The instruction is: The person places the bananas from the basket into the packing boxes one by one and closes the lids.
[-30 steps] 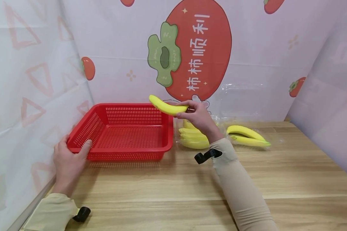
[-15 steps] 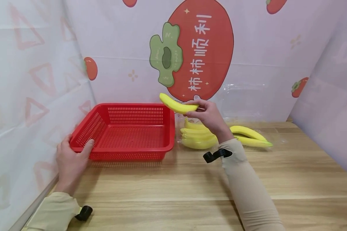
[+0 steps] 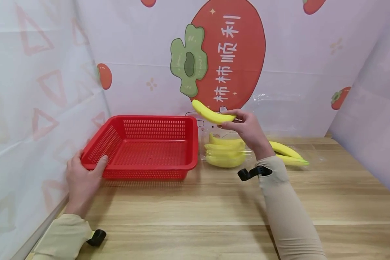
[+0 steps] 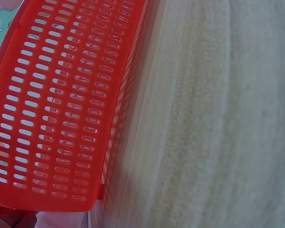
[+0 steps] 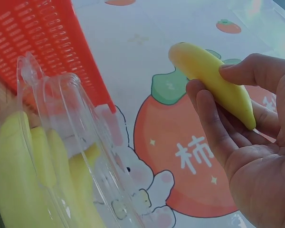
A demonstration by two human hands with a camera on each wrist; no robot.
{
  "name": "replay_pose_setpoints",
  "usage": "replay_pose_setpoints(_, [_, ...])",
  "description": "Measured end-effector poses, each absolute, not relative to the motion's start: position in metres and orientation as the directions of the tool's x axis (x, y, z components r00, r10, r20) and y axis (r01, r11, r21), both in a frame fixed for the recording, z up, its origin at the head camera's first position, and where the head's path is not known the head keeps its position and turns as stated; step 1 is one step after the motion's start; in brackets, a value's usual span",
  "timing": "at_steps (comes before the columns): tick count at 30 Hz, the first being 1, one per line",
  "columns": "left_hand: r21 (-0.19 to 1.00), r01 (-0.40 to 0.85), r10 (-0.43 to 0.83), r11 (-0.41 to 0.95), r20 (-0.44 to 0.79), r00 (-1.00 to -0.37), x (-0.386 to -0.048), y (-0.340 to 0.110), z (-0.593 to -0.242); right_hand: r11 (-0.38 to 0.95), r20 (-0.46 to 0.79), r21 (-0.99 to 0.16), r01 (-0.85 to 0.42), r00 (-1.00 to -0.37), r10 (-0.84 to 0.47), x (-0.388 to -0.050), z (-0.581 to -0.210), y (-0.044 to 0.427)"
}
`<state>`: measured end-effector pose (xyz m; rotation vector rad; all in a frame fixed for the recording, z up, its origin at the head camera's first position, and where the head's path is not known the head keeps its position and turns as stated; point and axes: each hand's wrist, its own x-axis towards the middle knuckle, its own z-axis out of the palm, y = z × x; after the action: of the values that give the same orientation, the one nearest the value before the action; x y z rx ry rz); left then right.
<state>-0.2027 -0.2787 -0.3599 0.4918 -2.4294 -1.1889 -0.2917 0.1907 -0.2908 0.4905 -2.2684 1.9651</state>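
Observation:
In the head view my right hand (image 3: 248,131) pinches one end of a yellow banana (image 3: 212,115), held in the air above the bananas in the clear box. The right wrist view shows thumb and fingertips against that banana (image 5: 211,78). My left hand (image 3: 84,177) grips the near left corner of a red plastic basket (image 3: 149,168), thumb over the rim. Nothing lies inside the basket. Several bananas (image 3: 225,155) sit in a clear plastic box (image 5: 69,99) right of the basket. In the left wrist view the basket's slotted wall (image 4: 61,104) fills the left side.
Two more bananas (image 3: 287,155) lie farther right by clear plastic, partly behind my right forearm. A raised clear lid (image 3: 276,108) leans at the back wall. White printed sheets (image 3: 139,43) enclose the wooden table (image 3: 169,224) at the back and sides.
My right hand has moved right with the banana, away from the basket's right rim. The left hand keeps its grip on the basket. The head view has shifted slightly.

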Motion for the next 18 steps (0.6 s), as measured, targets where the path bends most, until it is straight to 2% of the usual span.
replay_pose_setpoints(18, [0.813,-0.135,-0.472,0.566,0.186,-0.862,-0.201,-0.278,-0.360,0.077,0.302,-0.948,-0.308,-0.950,-0.079,-0.285,-0.294,0.239])
